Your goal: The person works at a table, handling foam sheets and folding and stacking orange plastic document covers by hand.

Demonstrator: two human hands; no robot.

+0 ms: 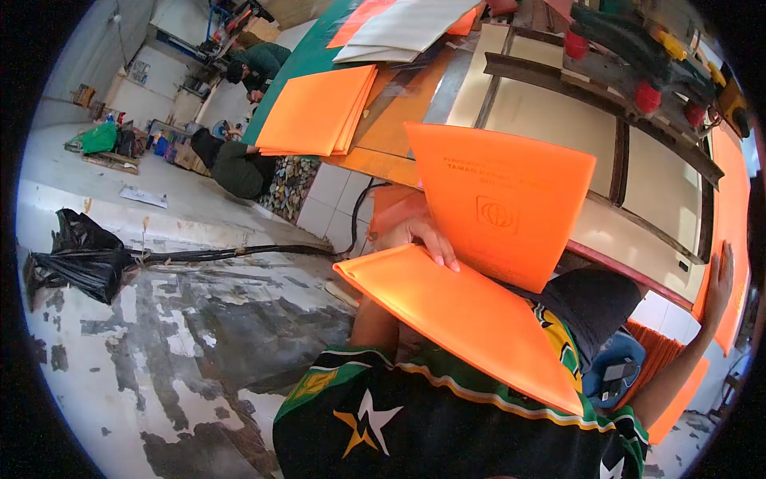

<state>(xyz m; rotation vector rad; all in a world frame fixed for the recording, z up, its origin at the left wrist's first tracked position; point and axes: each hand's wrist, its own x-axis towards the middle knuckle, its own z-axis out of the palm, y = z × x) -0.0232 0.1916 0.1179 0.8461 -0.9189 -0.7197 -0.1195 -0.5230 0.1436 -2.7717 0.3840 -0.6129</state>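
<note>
Near the middle, my left hand (416, 238) is closed on the upper edge of an orange folder (479, 323), its fingertips over the top face. The folder lies slantwise across my lap and shirt front. Just beyond it stands an orange cover (503, 199) with dark printing and an embossed emblem, its lower edge partly hidden by the folder. At the far right, my right hand (720, 279) has its fingers stretched out and close together, lying against a large orange sheet (728, 191). Nothing is visibly gripped in it.
Orange folders (315, 112) and white sheets (407, 30) lie on the table at the top. A metal frame (622, 160) with pale panels stands beyond the cover, with red-capped tools (646, 97) above. Two people work at upper left. A black cable (239, 252) crosses the floor.
</note>
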